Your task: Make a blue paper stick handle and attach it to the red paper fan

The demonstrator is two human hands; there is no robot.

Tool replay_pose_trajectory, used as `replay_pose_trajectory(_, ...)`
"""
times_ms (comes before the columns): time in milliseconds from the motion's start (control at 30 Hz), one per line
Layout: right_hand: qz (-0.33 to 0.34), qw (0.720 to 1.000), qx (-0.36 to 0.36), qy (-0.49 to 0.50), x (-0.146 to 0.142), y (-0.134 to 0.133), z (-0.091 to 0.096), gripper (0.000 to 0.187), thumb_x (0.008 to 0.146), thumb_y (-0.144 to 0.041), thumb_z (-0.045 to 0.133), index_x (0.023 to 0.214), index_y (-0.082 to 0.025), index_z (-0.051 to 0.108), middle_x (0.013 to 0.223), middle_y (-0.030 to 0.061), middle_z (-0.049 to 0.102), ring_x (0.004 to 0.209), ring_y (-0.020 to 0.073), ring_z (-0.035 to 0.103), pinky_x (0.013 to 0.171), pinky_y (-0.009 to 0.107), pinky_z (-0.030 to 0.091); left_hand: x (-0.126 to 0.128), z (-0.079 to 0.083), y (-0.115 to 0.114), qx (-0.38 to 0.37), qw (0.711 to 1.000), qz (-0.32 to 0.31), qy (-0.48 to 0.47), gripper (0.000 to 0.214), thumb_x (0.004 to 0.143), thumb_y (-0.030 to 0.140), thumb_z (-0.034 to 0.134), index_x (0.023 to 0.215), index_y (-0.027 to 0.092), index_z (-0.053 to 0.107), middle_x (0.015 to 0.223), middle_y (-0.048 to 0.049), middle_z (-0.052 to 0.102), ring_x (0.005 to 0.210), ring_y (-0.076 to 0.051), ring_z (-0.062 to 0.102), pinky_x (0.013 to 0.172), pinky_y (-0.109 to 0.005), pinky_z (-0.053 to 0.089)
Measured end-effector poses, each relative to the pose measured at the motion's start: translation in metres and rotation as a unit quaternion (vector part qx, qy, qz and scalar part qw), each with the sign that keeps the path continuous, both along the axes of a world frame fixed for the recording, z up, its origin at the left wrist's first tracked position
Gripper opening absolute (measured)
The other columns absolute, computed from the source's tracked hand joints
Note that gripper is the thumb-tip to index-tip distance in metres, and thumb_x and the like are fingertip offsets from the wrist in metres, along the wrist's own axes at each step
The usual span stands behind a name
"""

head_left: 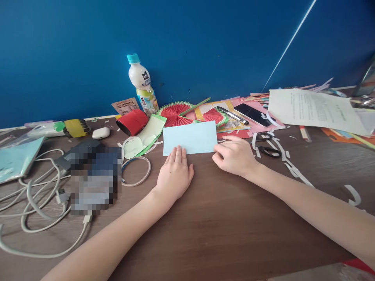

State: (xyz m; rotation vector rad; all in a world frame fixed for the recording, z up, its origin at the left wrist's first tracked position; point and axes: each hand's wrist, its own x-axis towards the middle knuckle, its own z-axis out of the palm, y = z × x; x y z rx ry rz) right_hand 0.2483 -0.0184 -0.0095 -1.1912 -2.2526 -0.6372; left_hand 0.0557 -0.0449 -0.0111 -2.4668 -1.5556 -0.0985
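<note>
- Left grip (175,173) lay flat and unclenched, fingertips on the paper's (190,137) near edge.
- Right grip (234,156) pinched its near-right corner.
- Worktop (222,218) gave open room behind both.

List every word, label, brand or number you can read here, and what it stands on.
Nothing can be read for certain.
Bottle: label print, too small.
Tan packet: print, too small.
White sheet: lines of print, too small.
Blue paper: blank.
Pixelated patch: blurred out.
</note>
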Motion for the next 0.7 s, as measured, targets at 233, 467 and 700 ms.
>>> replay_pose_trajectory(233, 0.078, 0.996, -0.034, 0.021, 0.003, 0.006, -0.006, 0.023, 0.078, -0.009, 0.042, 0.067, -0.017, 0.061, 0.060, 0.0026, 0.061, 0.060, 0.0147, 0.049, 0.063, 0.028, 0.034, -0.021, 0.004, 0.017, 0.032, 0.997, -0.004, -0.073, 0.027, 0.088, 0.019, 0.038, 0.099, 0.018, 0.062, 0.105, -0.0051, 0.064, 0.091, -0.019, 0.058, 0.072, -0.029, 0.047)
replay_pose_trajectory(467, 0.138, 0.971, -0.183, 0.062, 0.003, 0.015, -0.008, 0.017, 0.087, -0.023, 0.046, 0.078, -0.017, 0.059, 0.077, 0.0062, 0.061, 0.074, 0.0178, 0.050, 0.068, 0.029, 0.038, -0.024, 0.007, 0.022, 0.018, 0.992, 0.002, -0.124, 0.020, 0.086, 0.016, 0.039, 0.080, 0.019, 0.058, 0.082, -0.0043, 0.058, 0.080, -0.019, 0.051, 0.068, -0.029, 0.042)
replay_pose_trajectory(700, 0.117, 0.949, -0.243, 0.164, 0.000, 0.016, -0.005, 0.015, 0.084, -0.017, 0.048, 0.073, -0.019, 0.059, 0.074, 0.0041, 0.060, 0.073, 0.0167, 0.052, 0.067, 0.028, 0.041, -0.024, 0.008, 0.027, -0.002, 0.990, -0.007, -0.144, 0.020, 0.088, 0.018, 0.037, 0.081, 0.018, 0.056, 0.083, -0.0057, 0.058, 0.081, -0.020, 0.050, 0.076, -0.032, 0.040)
